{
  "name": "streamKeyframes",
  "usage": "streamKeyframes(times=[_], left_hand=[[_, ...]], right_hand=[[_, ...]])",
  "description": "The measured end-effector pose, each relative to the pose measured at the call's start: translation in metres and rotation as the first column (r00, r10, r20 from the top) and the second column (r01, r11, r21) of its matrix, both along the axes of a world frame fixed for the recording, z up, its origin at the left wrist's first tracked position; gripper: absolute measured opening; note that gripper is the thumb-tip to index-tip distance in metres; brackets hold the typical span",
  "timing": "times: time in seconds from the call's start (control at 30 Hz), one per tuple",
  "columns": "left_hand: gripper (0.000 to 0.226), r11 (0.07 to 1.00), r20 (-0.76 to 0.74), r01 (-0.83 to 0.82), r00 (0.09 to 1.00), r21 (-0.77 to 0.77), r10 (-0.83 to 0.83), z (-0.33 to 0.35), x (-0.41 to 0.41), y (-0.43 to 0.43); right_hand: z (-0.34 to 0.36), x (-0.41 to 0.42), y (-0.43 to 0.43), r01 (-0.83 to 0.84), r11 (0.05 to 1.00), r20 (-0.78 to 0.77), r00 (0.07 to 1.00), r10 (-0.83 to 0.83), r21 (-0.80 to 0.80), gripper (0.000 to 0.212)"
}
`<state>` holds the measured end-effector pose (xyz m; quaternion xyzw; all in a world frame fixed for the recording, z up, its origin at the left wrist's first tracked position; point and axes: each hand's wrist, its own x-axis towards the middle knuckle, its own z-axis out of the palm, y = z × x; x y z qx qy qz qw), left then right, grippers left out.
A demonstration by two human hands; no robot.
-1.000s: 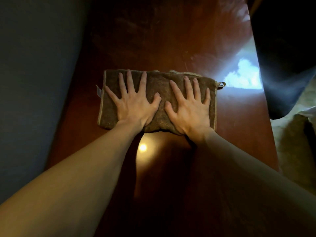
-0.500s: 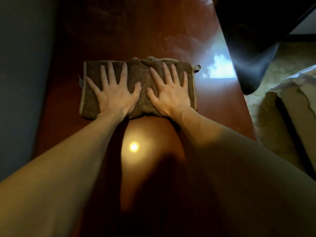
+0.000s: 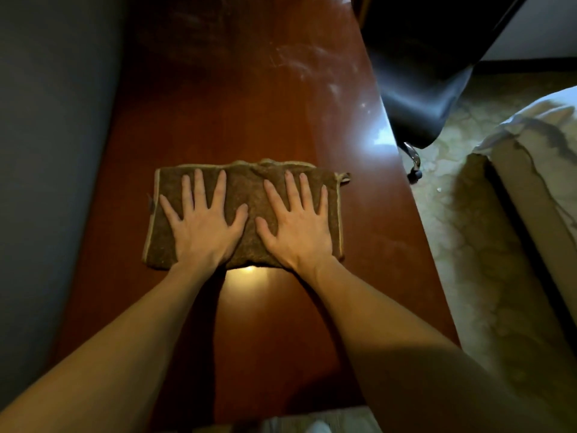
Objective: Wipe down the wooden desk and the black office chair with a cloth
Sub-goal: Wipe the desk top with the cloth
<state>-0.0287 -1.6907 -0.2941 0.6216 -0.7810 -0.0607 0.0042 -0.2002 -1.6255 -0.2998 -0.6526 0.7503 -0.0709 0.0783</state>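
Near tabletop [image 3: 256, 332]: lay bare and glossy between the forearms, nearer than the cloth, with a round lamp glare just at the cloth's near edge.
Cloth [image 3: 246, 195]: lay folded flat across the tabletop's width, further back toward the person than a second earlier; the glare that sat well short of it then was touching its hem.
Left hand [image 3: 203, 226]: pressed palm-down on the cloth's left half, fingers [image 3: 199, 189] straight and spread wide, gripping nothing.
Right hand [image 3: 296, 226]: pressed likewise on the cloth's right half, fingers straight and spread, thumb close to the left thumb.
Change: looked like a return stroke, both palms dragging the cloth toward the body along the tabletop.
Meaning: judged mid-way through the desk part; wiping of the chair not yet begun.
Far tabletop: beyond the cloth, pale smears and streaks showed near the right edge, so probably more passes needed there.
Black office chair [image 3: 418, 76]: stood beyond and to the right of the cloth, hard against the tabletop's right edge, one caster visible below the seat; untouched by either hand.
Obstruction: none lay on the tabletop in the cloth's path; chair might crowd strokes at the far right corner.
Bed [image 3: 530, 170]: right of the cloth across a strip of patterned floor, well apart.
Wall [image 3: 46, 151]: ran left of the cloth, along the tabletop's left edge.
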Motion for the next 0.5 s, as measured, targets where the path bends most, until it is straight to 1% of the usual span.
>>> streamKeyframes(times=[0.23, 0.5], left_hand=[[0.083, 0.999, 0.000, -0.034, 0.999, 0.028, 0.034, 0.005, 0.025, 0.110], [0.080, 0.997, 0.010, -0.045, 0.999, 0.061, 0.044, 0.008, 0.038, 0.203]], right_hand=[[0.003, 0.028, 0.102, 0.000, 1.000, 0.008, 1.000, 0.000, 0.023, 0.074], [0.010, 0.047, 0.199, 0.010, 0.998, 0.050, 0.999, -0.013, 0.063, 0.069]])
